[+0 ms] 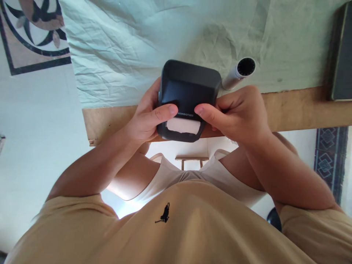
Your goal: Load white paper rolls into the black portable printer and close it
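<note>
A black label printer (189, 88) with rounded corners and NIIMBOT lettering is held up between both hands, over the table's near edge. A white patch (183, 125), which looks like label paper, shows at its near end. My left hand (150, 115) grips the printer's left side, thumb on top by the lettering. On the right side, my right hand (236, 113) holds it too, its thumb pressed near the lettering and its fingers curled at the side. The fingers under the printer are hidden. Just beyond my right hand stands a white tube (238, 73) with a dark open top.
A pale green cloth (123, 47) covers the table, leaving a wooden edge (302, 110) bare in front. At the far right lies a dark flat object (342, 55), cut off by the frame. My legs are under the table edge; patterned floor shows to the left.
</note>
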The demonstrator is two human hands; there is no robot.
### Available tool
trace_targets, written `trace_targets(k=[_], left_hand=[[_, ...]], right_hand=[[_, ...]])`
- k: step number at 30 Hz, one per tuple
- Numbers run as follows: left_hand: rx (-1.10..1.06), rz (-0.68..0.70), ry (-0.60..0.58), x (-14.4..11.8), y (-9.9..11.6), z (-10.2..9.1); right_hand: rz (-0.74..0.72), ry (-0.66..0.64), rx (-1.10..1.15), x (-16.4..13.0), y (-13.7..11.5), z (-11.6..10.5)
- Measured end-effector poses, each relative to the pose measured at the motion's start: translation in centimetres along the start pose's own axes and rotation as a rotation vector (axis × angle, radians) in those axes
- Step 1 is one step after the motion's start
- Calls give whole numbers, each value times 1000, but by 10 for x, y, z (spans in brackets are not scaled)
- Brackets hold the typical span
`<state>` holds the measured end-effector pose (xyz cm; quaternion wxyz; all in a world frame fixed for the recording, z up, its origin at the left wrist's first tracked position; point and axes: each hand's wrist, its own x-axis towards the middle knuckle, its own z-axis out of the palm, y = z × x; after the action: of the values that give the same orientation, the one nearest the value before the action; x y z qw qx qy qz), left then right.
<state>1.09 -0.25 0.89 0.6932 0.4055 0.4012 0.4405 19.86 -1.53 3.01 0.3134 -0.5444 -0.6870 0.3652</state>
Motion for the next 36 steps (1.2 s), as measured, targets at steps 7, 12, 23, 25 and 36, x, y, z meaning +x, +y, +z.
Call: trace_targets(k=[7,12,23,25,36], left_hand=[[8,-13,5,0,4,0],[-3,26,-61,0,0,-9],[-171,-65,67,5,7,2],[-175,-96,69,6,9,2],[-258,-117,109,5,22,12]], right_hand=[[17,18,-4,0,1,1],[-31,60,-6,-1,0,2],[-101,103,-111,-2,8,7],[-118,102,-127,-4,8,6],[-173,112,-194,-5,8,9]])
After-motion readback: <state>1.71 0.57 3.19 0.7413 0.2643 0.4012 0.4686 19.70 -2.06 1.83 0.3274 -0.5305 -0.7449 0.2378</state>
